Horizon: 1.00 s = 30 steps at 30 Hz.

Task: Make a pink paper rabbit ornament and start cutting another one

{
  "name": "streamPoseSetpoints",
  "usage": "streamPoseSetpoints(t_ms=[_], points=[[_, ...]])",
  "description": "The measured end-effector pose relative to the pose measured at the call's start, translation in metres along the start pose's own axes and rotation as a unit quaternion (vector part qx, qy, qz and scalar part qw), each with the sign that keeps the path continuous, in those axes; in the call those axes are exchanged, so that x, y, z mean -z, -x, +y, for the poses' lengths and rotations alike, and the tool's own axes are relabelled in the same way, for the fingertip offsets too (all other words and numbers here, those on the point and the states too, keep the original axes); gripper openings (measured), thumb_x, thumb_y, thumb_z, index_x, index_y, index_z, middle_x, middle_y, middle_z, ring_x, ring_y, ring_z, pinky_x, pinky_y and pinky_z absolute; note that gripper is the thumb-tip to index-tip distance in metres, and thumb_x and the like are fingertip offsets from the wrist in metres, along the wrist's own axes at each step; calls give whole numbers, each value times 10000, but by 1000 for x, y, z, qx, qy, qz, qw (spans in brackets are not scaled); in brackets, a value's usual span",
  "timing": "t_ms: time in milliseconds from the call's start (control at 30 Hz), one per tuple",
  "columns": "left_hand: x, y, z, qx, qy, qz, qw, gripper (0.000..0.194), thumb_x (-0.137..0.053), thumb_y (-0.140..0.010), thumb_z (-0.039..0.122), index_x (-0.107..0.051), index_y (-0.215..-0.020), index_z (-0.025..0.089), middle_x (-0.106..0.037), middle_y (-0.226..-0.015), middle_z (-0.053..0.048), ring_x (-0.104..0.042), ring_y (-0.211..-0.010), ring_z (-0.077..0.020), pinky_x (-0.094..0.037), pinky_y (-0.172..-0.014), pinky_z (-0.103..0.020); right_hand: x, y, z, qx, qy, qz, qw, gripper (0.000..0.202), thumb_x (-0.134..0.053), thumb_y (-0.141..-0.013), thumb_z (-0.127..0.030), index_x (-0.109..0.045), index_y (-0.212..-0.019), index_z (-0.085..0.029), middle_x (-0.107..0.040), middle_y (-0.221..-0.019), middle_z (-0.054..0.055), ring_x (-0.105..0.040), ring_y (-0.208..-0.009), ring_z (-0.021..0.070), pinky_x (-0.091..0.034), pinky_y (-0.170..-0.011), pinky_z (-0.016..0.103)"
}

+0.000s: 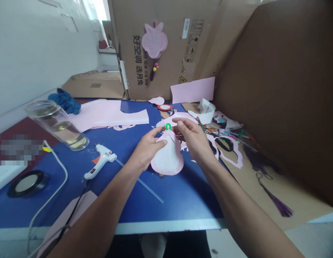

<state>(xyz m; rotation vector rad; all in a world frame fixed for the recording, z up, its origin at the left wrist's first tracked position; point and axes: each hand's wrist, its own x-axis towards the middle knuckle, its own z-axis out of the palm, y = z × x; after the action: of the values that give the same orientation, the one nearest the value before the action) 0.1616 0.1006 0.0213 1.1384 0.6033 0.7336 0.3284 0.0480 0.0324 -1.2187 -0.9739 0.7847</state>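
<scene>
A pear-shaped pink paper cutout (167, 170) with a white middle is upright in front of me, a green loop (168, 126) standing at its narrow top. My left hand (147, 147) is closed on its left side, thumb on the front and fingers behind. At the upper right edge is my right hand (192, 134), thumb and index finger apart beside the green loop. Its lower fingers come close to the cutout; whether they touch it I cannot tell. To the left lies a white glue gun (103, 159) with a clear glue stick in its back.
A glass of liquid (66, 130) and a roll of black tape (28, 183) are on the left. Pink sheets (102, 113), scissors (224, 144) and paper scraps lie behind and right. A purple tassel (279, 202) is on cardboard at right. Cardboard walls (284, 89) stand around the back and right.
</scene>
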Motion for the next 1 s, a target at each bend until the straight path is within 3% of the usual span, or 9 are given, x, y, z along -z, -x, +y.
streamPoseSetpoints(t_ms=[267,567,1000], points=[[0,1,-2,2,4,-13,1000,670,-825,-780,213,-667,-1431,195,-803,-863,-64,-722,-632,-207,-564,-632,-318,-2,2,1,9,26,-24,999,397,-810,-868,-457,-755,-1184,-223,-724,-841,3,-594,-705,162,-433,-642,297],[-2,0,-1,8,-6,-3,1000,666,-834,-768,217,-657,-1410,188,-797,-903,-67,-728,-660,-211,-560,-641,-316,-3,1,0,-3,-11,-6,1000,364,-712,-911,-537,-749,-1104,-230,-712,-868,18,-648,-752,179,-510,-706,327],[0,0,-2,4,3,-14,1000,641,-812,-789,207,-681,-1416,204,-810,-869,-63,-734,-650,-217,-569,-646,-326,-5,3,-2,12,9,-15,1000,387,-776,-890,-536,-768,-1115,-220,-737,-918,23,-608,-748,165,-472,-684,300]])
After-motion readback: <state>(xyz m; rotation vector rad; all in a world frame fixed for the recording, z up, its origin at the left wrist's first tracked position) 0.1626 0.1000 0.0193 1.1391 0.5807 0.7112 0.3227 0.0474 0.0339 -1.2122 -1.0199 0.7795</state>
